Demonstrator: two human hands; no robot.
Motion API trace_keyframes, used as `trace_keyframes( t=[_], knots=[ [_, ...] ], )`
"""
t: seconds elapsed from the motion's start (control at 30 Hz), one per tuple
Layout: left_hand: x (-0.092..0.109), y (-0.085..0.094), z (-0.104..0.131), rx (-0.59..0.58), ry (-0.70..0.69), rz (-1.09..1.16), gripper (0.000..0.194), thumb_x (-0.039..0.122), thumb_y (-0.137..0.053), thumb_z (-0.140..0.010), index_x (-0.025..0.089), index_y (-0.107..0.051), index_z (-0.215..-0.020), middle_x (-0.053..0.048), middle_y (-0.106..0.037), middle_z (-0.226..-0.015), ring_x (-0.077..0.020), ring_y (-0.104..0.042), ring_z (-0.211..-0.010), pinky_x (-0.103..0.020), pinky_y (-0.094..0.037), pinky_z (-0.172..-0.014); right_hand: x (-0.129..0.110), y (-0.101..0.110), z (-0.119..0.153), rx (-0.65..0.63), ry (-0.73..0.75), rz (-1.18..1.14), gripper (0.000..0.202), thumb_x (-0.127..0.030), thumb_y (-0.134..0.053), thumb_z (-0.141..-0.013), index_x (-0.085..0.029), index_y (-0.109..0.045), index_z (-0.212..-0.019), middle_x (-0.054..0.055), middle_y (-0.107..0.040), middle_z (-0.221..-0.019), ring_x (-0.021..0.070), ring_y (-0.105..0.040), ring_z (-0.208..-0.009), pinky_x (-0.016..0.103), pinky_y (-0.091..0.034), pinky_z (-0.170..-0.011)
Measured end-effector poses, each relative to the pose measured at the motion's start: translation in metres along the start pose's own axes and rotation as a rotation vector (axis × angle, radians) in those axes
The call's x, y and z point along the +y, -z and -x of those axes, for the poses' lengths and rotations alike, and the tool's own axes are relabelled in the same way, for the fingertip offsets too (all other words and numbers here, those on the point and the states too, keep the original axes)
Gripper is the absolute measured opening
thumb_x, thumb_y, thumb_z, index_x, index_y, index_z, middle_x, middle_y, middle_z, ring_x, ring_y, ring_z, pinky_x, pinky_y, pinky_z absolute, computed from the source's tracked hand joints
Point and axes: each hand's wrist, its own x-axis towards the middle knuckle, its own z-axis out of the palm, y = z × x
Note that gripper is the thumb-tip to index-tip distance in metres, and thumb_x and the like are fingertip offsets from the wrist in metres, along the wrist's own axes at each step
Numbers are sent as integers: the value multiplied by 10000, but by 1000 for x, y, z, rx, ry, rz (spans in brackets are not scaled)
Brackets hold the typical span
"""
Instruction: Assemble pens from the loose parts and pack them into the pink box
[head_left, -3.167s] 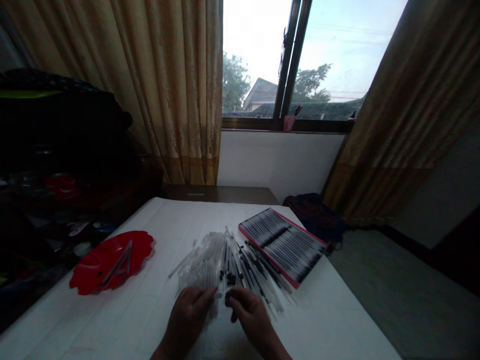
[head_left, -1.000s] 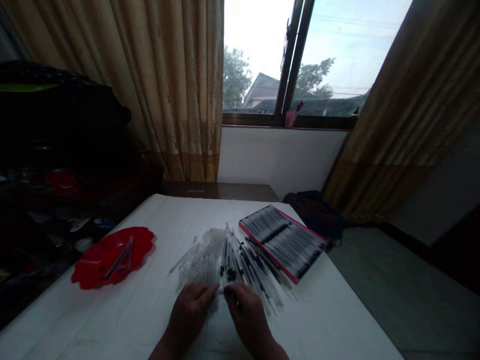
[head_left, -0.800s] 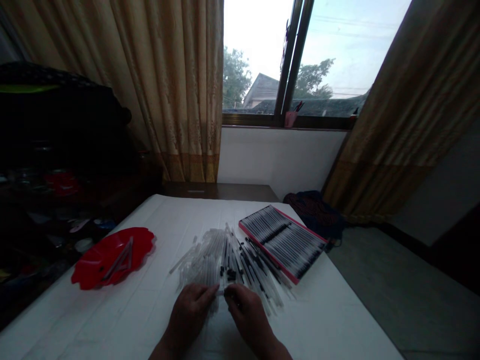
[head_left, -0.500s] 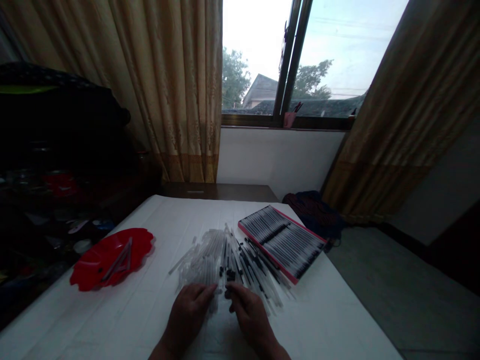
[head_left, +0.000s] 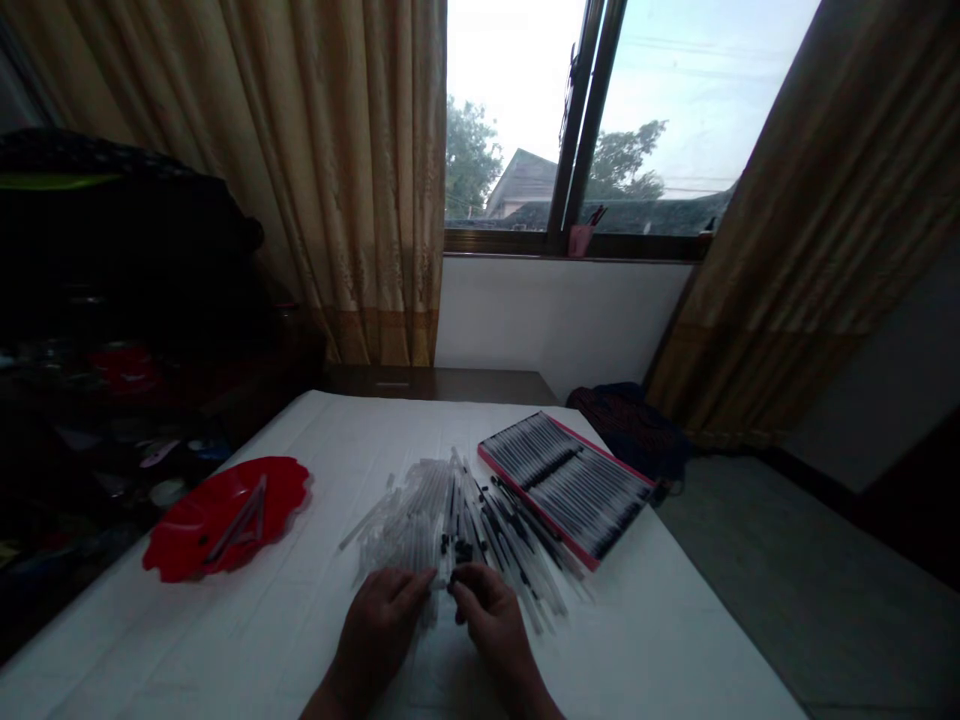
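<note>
Near the front of the white table, my left hand (head_left: 384,612) is closed at the fingertips around a clear tube whose end shows between the hands. Close to its right, my right hand (head_left: 489,612) pinches a small black piece (head_left: 452,580). Beyond the left hand lies a heap of clear tubes (head_left: 409,510). Pens with dark parts (head_left: 510,540) fan out beyond the right hand, and small black caps (head_left: 463,550) lie just past the fingertips. A pink-edged tray (head_left: 589,555) holding rows of pens stands at the right.
On the left of the white table (head_left: 315,620) sits a red scalloped dish (head_left: 176,530) with a few clear tubes in it. A cluttered dark shelf is at the far left. Dark cloth (head_left: 630,420) lies beyond the table's right corner.
My right hand has shifted slightly left, its fingertips nearer my left hand's. The tubes, tray and dish look unmoved.
</note>
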Motion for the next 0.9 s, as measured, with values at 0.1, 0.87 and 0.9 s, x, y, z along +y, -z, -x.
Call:
trace_keyframes(
  t=[0.1, 0.87, 0.9],
  knots=[
    [-1, -1, 1, -3, -6, -5, 342, 270, -326, -969, 195, -635, -1094, -49, -665, -749, -163, -620, -666, -286, -509, -609, 0, -1, 2, -31, 16, 6, 210, -357, -703, -689, -174, -654, -778, -11, -612, -641, 114, -521, -520, 220, -433, -486],
    [0, 0, 0, 16, -21, -25, 305, 226, -361, -954, 197, -642, -1071, -42, -660, -735, -158, -610, -657, -275, -503, -602, -13, 6, 7, -77, 292, 447, 113, -202, -563, -793, -184, -652, -860, 50, -684, -791, 179, -647, -725, 241, -496, -665],
    [0, -1, 1, 10, -27, -29, 306, 220, -361, -954, 199, -638, -1081, -43, -663, -743, -160, -612, -663, -280, -503, -606, -15, 7, 7, -78, 323, 484, 113, -185, -556, -796, -185, -651, -856, 50, -680, -789, 176, -643, -718, 239, -491, -658]
  ],
)
